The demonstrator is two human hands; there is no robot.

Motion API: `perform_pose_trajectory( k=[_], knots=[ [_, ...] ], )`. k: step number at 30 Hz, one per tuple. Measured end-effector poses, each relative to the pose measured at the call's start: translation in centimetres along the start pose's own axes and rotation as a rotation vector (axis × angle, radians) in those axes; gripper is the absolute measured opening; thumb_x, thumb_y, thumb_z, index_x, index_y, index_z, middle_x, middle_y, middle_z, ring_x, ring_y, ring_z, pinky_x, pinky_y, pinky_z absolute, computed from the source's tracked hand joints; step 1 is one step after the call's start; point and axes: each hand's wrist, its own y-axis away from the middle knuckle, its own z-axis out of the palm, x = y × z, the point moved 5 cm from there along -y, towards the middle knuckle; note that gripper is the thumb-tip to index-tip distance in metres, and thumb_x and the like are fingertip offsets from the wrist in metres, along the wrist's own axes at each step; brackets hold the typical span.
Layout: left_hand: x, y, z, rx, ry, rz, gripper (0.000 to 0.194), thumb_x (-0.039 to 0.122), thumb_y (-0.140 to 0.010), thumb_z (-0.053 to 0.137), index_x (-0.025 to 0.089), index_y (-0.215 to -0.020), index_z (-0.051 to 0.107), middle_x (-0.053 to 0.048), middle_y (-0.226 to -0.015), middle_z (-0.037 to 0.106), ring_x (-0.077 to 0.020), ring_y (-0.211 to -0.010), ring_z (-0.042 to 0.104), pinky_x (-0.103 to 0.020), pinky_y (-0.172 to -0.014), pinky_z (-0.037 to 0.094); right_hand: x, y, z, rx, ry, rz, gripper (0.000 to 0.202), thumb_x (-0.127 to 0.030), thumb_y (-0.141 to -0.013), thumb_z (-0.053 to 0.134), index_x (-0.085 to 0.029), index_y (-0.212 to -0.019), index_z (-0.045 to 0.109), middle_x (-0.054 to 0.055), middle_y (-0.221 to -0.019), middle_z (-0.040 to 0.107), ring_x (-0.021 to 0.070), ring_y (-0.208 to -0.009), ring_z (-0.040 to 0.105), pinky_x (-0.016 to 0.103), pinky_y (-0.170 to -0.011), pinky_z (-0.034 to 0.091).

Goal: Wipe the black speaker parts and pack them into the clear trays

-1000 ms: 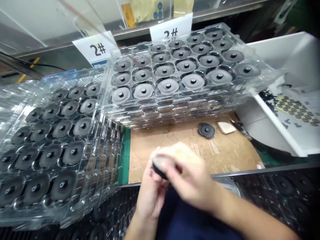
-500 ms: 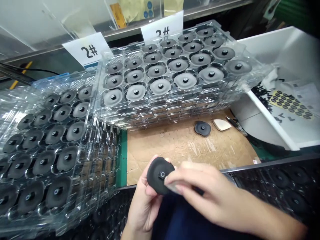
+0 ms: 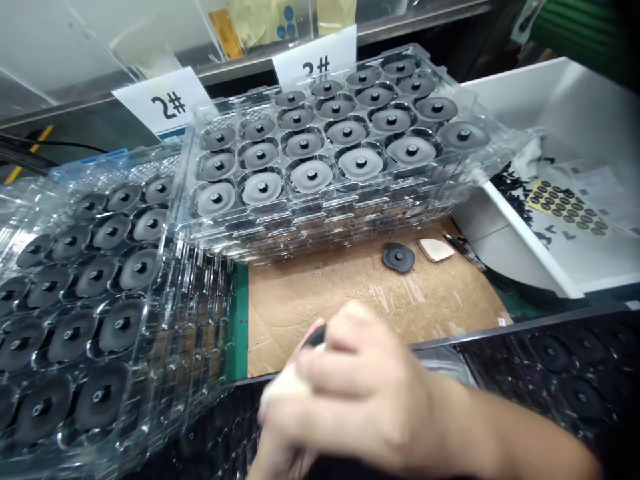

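My left hand (image 3: 279, 447) holds a round dark grey rubbery disc (image 3: 315, 337) low in the middle of the head view. Only a strip of the disc's upper edge shows; the rest lies behind my right hand (image 3: 360, 393). That right hand is closed and blurred by motion, with a pale pad (image 3: 286, 385) in its fingers, pressed over the disc. Beyond my hands, a similar dark disc (image 3: 399, 257) with a small central stem lies on the cardboard sheet (image 3: 295, 313). Beside it rests a cream wedge-shaped pad (image 3: 436, 249).
A stack of clear trays (image 3: 320, 200) filled with dark discs stands behind the cardboard. Another tray stack (image 3: 150, 313) is at left. At right, a white bin (image 3: 535, 247) holds small black pieces and a yellow sticker sheet (image 3: 567, 207). A pen-like tool (image 3: 465, 249) lies near it.
My right hand has moved left across the disc with the pale pad and now covers most of it. The view has shifted slightly.
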Motion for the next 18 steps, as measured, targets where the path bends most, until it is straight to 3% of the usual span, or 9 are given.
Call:
perform_pose_trajectory(
  k=[2,3,4,6,8,11,14,18],
  knots=[
    [0.4,0.0,0.5,-0.03,-0.104,0.073,0.041,0.053,-0.072,0.056,0.018,-0.09,0.069,-0.002,-0.088,0.067,-0.0206,-0.09,0.063,-0.027,-0.07,0.055,0.1,-0.1,0.2,0.023,-0.159,-0.068,0.021,-0.023,-0.091,0.045,-0.023,-0.104,0.062,-0.002,-0.075,0.064,0.0123,-0.066,0.049,0.03,-0.067,0.038],
    [0.6,-0.2,0.8,-0.04,-0.132,0.095,0.044,0.054,-0.069,0.058,0.019,-0.092,0.068,-0.004,-0.096,0.067,-0.0228,-0.094,0.062,-0.029,-0.066,0.056,1.2,0.0,0.2,0.062,-0.215,0.015,0.021,-0.023,-0.091,0.045,-0.023,-0.105,0.062,-0.002,-0.08,0.065,0.0116,-0.069,0.052,0.028,-0.069,0.04],
    [0.7,-0.3,1.2,-0.047,-0.121,0.101,0.052,0.053,-0.066,0.063,0.018,-0.104,0.065,-0.005,-0.104,0.065,-0.0254,-0.098,0.061,-0.031,-0.077,0.054,2.8,0.2,0.2,0.106,-0.237,0.167,0.021,-0.022,-0.09,0.046,-0.023,-0.105,0.061,-0.002,-0.086,0.066,0.0111,-0.071,0.054,0.026,-0.069,0.042],
    [0.8,-0.5,1.9,-0.058,-0.007,0.077,0.058,0.045,-0.059,0.072,0.027,-0.113,0.059,-0.005,-0.116,0.062,-0.0305,-0.104,0.059,-0.037,-0.086,0.05,6.5,1.6,0.7,0.152,-0.209,0.49,0.021,-0.02,-0.089,0.048,-0.023,-0.106,0.061,-0.001,-0.095,0.066,0.0114,-0.076,0.058,0.023,-0.067,0.045],
    [0.9,-0.7,2.0,-0.067,0.095,0.059,0.057,0.039,-0.062,0.072,0.036,-0.116,0.055,-0.004,-0.12,0.06,-0.0321,-0.108,0.056,-0.041,-0.091,0.046,9.1,3.5,2.2,0.134,-0.163,0.642,0.021,-0.021,-0.087,0.05,-0.022,-0.103,0.062,0.001,-0.096,0.066,0.013,-0.079,0.061,0.023,-0.067,0.048],
    [1.3,-0.9,1.4,-0.057,0.143,0.074,0.054,0.035,-0.067,0.07,0.038,-0.118,0.052,-0.004,-0.122,0.059,-0.0304,-0.111,0.054,-0.039,-0.094,0.044,10.7,6.6,5.6,0.072,-0.097,0.638,0.023,-0.017,-0.085,0.049,-0.022,-0.102,0.064,0.004,-0.094,0.065,0.0169,-0.085,0.061,0.029,-0.075,0.051],
    [1.3,-1.3,0.5,-0.048,0.188,0.07,0.053,0.035,-0.068,0.069,0.036,-0.118,0.053,-0.005,-0.122,0.059,-0.0295,-0.114,0.052,-0.037,-0.097,0.042,10.6,9.7,8.7,0.083,0.01,0.66,0.031,-0.016,-0.088,0.042,-0.022,-0.112,0.06,0.011,-0.109,0.056,0.0219,-0.092,0.058,0.039,-0.079,0.05],
    [1.5,-1.8,-0.1,-0.034,0.232,0.094,0.053,0.039,-0.07,0.065,0.034,-0.12,0.052,-0.007,-0.121,0.06,-0.0298,-0.114,0.052,-0.035,-0.094,0.045,9.9,11.3,10.6,0.095,0.091,0.671,0.034,-0.025,-0.087,0.048,-0.02,-0.12,0.054,0.016,-0.119,0.048,0.0285,-0.101,0.053,0.047,-0.084,0.047]
  ],
)
